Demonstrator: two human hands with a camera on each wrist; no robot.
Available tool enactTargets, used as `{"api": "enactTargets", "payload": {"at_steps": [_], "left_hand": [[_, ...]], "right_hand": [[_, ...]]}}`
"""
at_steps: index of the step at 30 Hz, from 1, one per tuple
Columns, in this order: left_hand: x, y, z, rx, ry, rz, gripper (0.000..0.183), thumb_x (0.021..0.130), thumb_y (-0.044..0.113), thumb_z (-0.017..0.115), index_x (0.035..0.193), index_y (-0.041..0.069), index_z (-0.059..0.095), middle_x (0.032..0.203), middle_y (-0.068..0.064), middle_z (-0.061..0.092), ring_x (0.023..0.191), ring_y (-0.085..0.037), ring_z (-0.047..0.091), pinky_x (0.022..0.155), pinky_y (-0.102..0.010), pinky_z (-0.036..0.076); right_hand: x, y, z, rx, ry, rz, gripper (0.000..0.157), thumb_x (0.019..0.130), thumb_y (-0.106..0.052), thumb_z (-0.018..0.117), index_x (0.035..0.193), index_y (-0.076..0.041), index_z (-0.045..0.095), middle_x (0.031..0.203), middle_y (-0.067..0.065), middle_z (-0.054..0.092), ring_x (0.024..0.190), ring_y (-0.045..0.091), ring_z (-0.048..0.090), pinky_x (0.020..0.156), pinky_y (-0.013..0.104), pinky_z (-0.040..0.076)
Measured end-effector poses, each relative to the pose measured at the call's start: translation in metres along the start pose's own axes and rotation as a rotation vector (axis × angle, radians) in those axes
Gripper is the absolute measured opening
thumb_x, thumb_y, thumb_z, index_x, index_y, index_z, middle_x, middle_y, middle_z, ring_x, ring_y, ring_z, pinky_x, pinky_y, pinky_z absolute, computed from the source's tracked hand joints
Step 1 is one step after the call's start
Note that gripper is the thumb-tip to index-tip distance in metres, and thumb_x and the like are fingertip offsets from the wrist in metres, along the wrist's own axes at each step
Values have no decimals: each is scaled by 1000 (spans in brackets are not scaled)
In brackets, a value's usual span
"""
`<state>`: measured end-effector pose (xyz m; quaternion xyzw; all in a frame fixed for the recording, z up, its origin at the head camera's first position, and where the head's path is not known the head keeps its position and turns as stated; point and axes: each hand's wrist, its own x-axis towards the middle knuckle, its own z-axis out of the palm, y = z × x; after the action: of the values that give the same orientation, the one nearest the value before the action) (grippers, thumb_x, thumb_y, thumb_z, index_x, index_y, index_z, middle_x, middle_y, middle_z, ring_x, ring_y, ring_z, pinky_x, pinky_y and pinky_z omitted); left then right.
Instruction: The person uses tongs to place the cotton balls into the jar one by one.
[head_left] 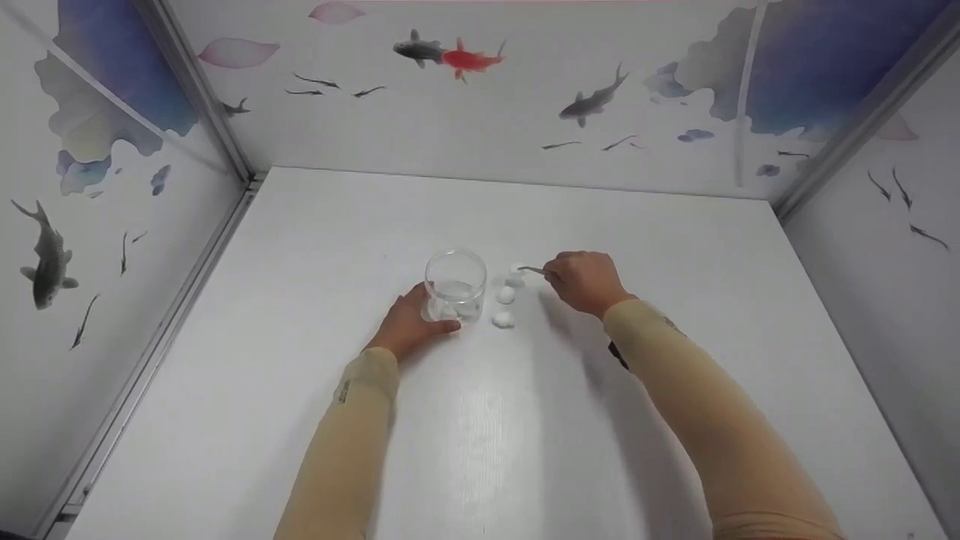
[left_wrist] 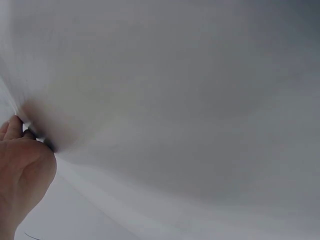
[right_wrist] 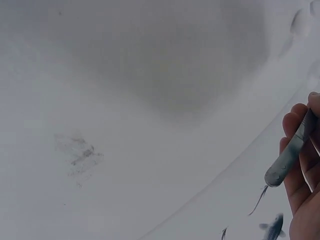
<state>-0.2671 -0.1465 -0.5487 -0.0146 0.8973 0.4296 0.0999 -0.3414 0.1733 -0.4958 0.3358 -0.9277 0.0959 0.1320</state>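
Observation:
My left hand (head_left: 405, 322) holds a clear round jar (head_left: 457, 274) low on its side, with the thumb across the near side and the fingers behind. Whitish lumps show through the wall near the jar's bottom. My right hand (head_left: 589, 281) grips metal tweezers (head_left: 534, 269), whose rounded end (right_wrist: 282, 167) shows in the right wrist view. At the tips is a white cotton ball (head_left: 516, 268), with a shadow just below it. Two more cotton balls lie on the table between the hands, one (head_left: 506, 295) nearer the tweezers and one (head_left: 503, 320) closer to me.
The white table (head_left: 360, 217) is enclosed by panels at the back (head_left: 480, 120) and both sides, printed with fish and petals. A dark smudge (right_wrist: 82, 152) marks a white surface in the right wrist view.

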Motion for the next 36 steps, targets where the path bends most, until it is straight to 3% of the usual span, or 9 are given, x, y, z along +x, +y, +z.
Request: {"api": "enactTargets", "payload": {"at_steps": [13, 29, 36], "left_hand": [[0, -1, 1, 20, -3, -11, 104, 78, 53, 82, 159, 18, 27, 161, -5, 30, 150, -30, 16, 122, -47, 9], [-2, 3, 0, 19, -10, -3, 105, 78, 52, 82, 159, 14, 25, 161, -8, 30, 150, -32, 16, 123, -46, 8], [-4, 4, 0, 20, -20, -35, 106, 78, 56, 80, 159, 16, 25, 161, -9, 30, 150, -36, 14, 122, -52, 11]], "right_hand": [[-3, -6, -26, -8, 81, -79, 11, 94, -12, 69, 97, -9, 79, 84, 2, 73, 71, 18, 69, 64, 36, 60], [13, -43, -49, 62, 195, -213, 10, 92, -9, 70, 95, -11, 79, 82, 0, 72, 65, 13, 66, 56, 31, 57], [20, -58, -46, 60, 162, -249, 9, 92, -10, 70, 94, -13, 79, 81, -3, 71, 64, 10, 64, 54, 29, 56]]}}
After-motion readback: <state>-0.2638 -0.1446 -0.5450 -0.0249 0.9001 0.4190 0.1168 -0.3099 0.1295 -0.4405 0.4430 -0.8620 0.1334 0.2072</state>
